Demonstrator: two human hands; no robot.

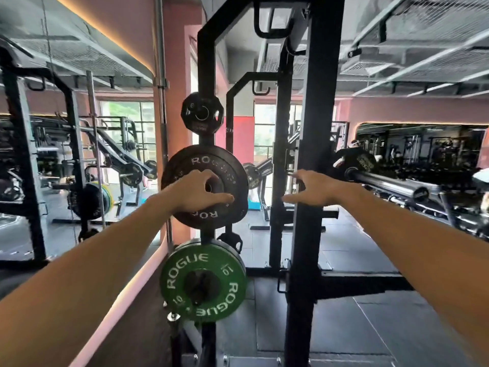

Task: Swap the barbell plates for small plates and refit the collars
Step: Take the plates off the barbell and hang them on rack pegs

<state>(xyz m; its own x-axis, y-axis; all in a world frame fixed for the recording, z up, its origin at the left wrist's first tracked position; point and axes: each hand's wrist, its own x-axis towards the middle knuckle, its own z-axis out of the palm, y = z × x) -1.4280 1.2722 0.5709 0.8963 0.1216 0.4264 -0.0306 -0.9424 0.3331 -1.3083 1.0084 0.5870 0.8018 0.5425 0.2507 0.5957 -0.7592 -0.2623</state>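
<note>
A black Rogue plate hangs on a storage peg of the black rack upright, at chest height. My left hand lies on its face; the fingers curl at the centre hole and the thumb stretches along the lower face. To the right of the plate my right hand hovers with its fingers spread and holds nothing. Above hangs a small black plate, below a green Rogue 10 plate. The barbell's bare steel sleeve points toward me at the right; no collar is visible on it.
A thick black rack post stands just behind my right hand. At the left a mirror reflects other racks and plates. Dark rubber floor tiles lie inside the rack. More gym machines fill the back right.
</note>
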